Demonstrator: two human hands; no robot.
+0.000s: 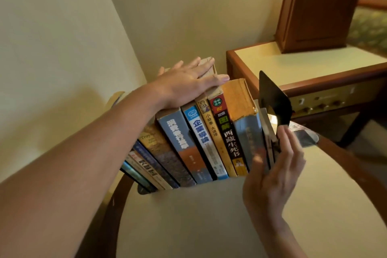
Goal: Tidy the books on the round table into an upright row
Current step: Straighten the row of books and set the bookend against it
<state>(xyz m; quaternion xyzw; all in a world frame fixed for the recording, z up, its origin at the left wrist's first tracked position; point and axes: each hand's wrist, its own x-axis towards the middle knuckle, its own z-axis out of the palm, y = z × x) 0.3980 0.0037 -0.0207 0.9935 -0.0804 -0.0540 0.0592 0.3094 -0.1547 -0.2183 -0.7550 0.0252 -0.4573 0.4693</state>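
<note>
Hands are laid on a row of books; a black bookend is held at one end.

Left hand (pixel 184 84) is spread flat and open on the tops of the books (pixel 196 138); right hand (pixel 276 165) is closed around the black bookend (pixel 274 98), which is pressed against the right end of the row; the books are stood with spines facing out on the round worktop (pixel 209 216), near its far edge by the wall; the ones on the left are leaned over, the ones on the right are stood straighter; a square side table (pixel 310 63) is seen behind, with a brown wooden box (pixel 318 10) set on it.
</note>
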